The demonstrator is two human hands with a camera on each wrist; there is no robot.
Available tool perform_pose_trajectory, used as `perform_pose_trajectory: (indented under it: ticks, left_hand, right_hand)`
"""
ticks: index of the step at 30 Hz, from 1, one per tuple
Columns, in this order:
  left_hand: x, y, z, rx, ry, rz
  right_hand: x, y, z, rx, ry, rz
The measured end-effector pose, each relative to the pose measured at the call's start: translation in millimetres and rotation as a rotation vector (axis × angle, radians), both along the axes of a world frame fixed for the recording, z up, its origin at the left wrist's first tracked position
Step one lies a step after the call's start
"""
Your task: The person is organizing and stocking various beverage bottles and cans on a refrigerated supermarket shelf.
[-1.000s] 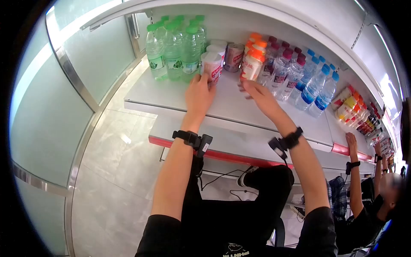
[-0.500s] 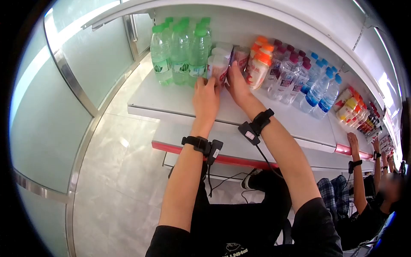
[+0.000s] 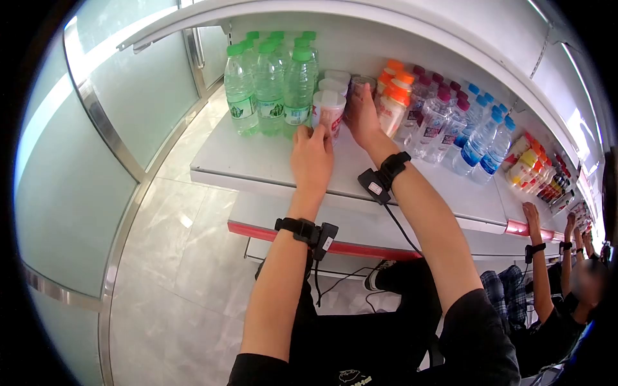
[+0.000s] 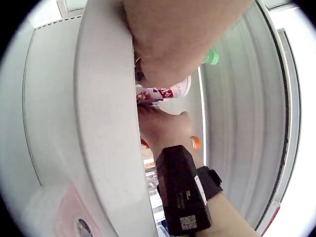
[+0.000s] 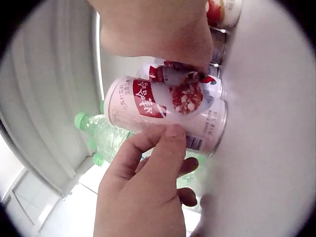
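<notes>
In the head view my left hand (image 3: 311, 161) is at the lower front of the nearest pink-and-white drink can (image 3: 327, 116). Its thumb and index fingertips touch the label of this can (image 5: 148, 101) in the right wrist view. More capped cans (image 3: 333, 86) stand behind it in a row. My right hand (image 3: 365, 119) lies along the right side of that row, fingers stretched toward the back, overlapping a darker can (image 3: 364, 82). Part of the right hand (image 4: 165, 129) shows beside the can in the left wrist view. Its fingertips are partly hidden.
Green-capped bottles (image 3: 268, 96) crowd the left side. Orange-capped bottles (image 3: 393, 106) stand close at the right hand, then purple-capped bottles (image 3: 434, 122) and blue-capped bottles (image 3: 479, 145). An upper shelf (image 3: 412, 32) overhangs. Another person's hand (image 3: 531, 215) rests on the shelf edge at far right.
My right hand has moved left from the orange-capped bottle to the side of the can row, then slightly inward. The left hand has slid lower on the front can.
</notes>
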State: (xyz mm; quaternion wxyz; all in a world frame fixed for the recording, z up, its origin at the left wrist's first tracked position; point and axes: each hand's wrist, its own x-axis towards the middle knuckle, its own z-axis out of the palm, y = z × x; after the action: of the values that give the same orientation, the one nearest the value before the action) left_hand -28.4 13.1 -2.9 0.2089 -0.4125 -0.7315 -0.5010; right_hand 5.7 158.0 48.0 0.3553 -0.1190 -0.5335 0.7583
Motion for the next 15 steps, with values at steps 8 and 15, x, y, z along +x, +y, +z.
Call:
perform_pose_trajectory:
  ticks: [8, 15]
  left_hand:
    - [-2, 2, -1, 0.032, -0.112, -0.037]
    - [-2, 0, -2, 0.003, -0.128, -0.043]
  right_hand:
    - [-6, 14, -7, -0.034, -0.058, 0.019]
    - [-8, 6, -14, -0.004, 0.052, 0.147]
